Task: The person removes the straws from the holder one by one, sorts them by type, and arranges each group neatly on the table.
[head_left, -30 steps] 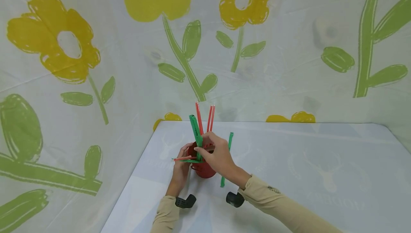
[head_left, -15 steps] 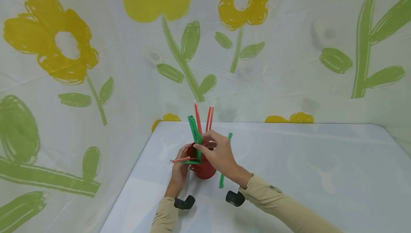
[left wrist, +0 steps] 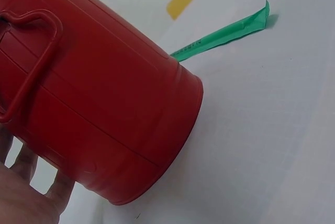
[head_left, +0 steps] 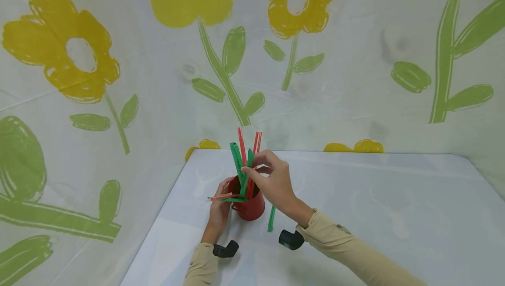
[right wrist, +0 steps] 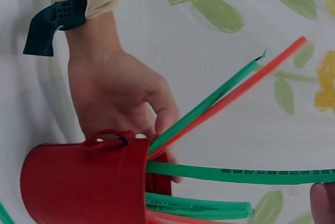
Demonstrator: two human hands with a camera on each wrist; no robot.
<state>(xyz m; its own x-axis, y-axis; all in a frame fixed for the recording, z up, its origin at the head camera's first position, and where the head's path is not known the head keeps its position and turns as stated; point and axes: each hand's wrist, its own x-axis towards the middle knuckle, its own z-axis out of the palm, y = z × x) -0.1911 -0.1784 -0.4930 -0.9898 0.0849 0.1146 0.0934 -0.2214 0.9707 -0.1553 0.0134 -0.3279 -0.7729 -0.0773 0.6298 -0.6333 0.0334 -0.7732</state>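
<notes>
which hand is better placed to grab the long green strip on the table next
Likely the right hand: that long green strip lies on its side of the red cylindrical bucket, though it must first release the printed green strip it pinches. The left hand holds the bucket's opposite side.

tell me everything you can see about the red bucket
The bucket is red, with a slight sheen like painted metal, a round body, an open top, ridges near its base and a loop handle on its side. It looks roughly upright on the white table. The left hand grips its side. Green sticks and red sticks lean out of it. Its inner bottom is hidden.
</notes>
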